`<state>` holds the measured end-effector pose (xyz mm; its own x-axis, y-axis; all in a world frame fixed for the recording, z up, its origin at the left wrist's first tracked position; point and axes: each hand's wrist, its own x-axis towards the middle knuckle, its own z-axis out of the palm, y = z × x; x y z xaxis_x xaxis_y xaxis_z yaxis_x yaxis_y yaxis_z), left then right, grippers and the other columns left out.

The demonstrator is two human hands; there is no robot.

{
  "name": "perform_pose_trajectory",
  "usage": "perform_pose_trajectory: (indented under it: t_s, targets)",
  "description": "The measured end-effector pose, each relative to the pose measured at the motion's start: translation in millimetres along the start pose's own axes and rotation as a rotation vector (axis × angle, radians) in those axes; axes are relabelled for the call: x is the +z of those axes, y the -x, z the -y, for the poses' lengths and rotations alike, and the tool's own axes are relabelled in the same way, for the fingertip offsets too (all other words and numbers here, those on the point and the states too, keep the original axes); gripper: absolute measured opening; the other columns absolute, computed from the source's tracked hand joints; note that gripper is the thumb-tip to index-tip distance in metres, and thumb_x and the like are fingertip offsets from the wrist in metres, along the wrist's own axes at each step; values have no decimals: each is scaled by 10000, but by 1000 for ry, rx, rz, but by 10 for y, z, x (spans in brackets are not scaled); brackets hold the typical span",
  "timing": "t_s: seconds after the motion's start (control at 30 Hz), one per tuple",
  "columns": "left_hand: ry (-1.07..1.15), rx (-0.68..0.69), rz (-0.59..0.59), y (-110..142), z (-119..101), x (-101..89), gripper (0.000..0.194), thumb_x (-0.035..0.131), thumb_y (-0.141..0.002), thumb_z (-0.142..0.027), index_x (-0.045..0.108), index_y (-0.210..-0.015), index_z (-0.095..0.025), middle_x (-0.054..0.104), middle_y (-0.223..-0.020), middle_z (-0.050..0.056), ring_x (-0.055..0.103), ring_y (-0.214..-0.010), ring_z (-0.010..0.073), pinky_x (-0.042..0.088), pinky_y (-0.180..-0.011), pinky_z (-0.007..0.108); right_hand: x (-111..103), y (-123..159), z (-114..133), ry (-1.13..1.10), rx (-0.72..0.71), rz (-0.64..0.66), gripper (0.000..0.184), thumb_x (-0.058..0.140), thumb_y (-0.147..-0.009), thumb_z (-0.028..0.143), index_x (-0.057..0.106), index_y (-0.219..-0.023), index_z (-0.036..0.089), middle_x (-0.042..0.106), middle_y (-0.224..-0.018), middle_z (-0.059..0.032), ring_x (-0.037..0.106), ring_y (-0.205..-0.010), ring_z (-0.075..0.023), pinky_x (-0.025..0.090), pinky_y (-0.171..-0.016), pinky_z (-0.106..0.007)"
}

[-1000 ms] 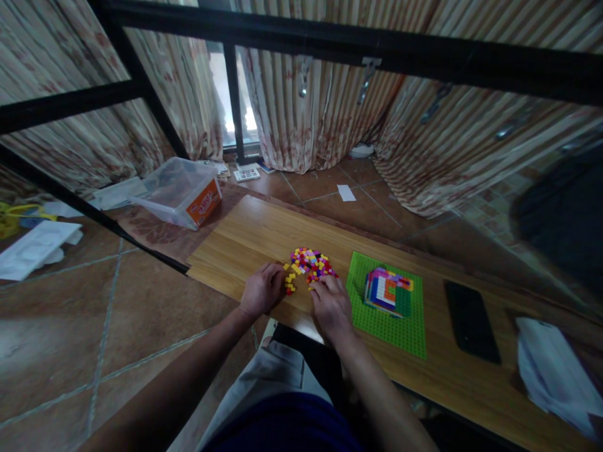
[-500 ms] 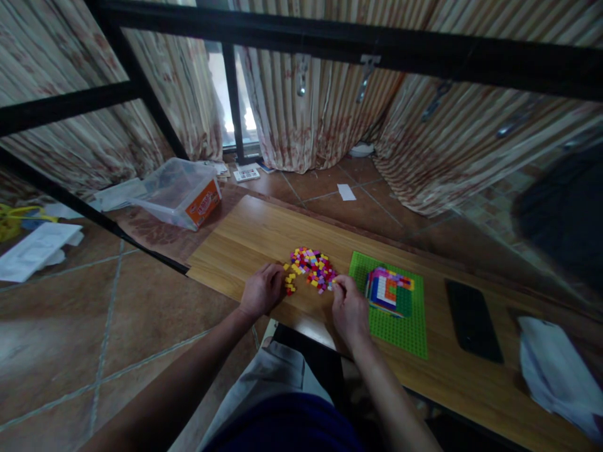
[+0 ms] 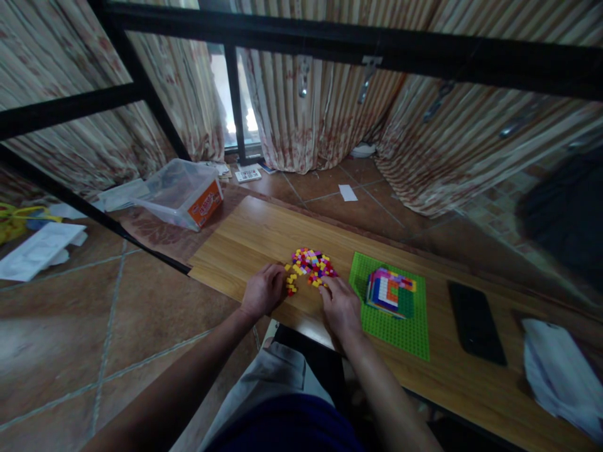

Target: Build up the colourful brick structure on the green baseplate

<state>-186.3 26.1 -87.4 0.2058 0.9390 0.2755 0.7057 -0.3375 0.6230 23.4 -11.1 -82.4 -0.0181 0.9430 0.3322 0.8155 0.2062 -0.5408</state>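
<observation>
A loose pile of small toy building bricks [image 3: 311,258], yellow, red, pink and purple, lies on the wooden board. At its left, my left hand [image 3: 262,290] rests with curled, closed fingers beside a few separate yellow bricks [image 3: 292,285]; whatever its fingertips hold is hidden. My right hand [image 3: 341,305] reaches to the pile's lower right side, fingers bent together at the bricks, and any brick between them is too small to make out. Right of this hand, a layered, multicoloured brick build [image 3: 390,292] stands on a green studded baseplate [image 3: 409,339].
The wooden tabletop [image 3: 249,232] carries a black phone-like slab [image 3: 475,321] and a white plastic packet [image 3: 556,370] at right. Beyond its left end sits a clear plastic bin [image 3: 176,188] with an orange label. Black metal bars [image 3: 301,34] cross in front of striped curtains.
My right hand has moved left, from the pile's right edge onto its lower right bricks. My left hand stays in nearly the same place.
</observation>
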Motion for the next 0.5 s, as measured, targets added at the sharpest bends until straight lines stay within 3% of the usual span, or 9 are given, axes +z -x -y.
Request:
perform_pose_trajectory:
  t_s: [0.23,0.37,0.5]
  targets:
    - [2,3,-9,-5,9,10,166,464,-933,-227,629,-942,-206,682,-922,46,649,-843,165,506,-760,277,-140,19,13,-215,103,-84,171,548,-892,262,705,-842,217,721,-888,-43,664,-849,-190,495,-803,-318]
    - [0,13,-14,-4,21,14,174,461,-939,-242,631,-940,-209,685,-922,43,650,-837,164,508,-757,276,-293,81,64,-338,230,-152,167,583,-878,307,721,-906,217,728,-925,-48,673,-849,-188,513,-784,-321]
    - [-6,15,-23,-4,34,14,175,470,-940,-259,638,-936,-211,687,-914,38,649,-826,162,505,-751,272,-493,144,5,-337,232,-228,203,572,-895,337,725,-944,212,706,-973,-68,661,-909,-196,521,-827,-351]
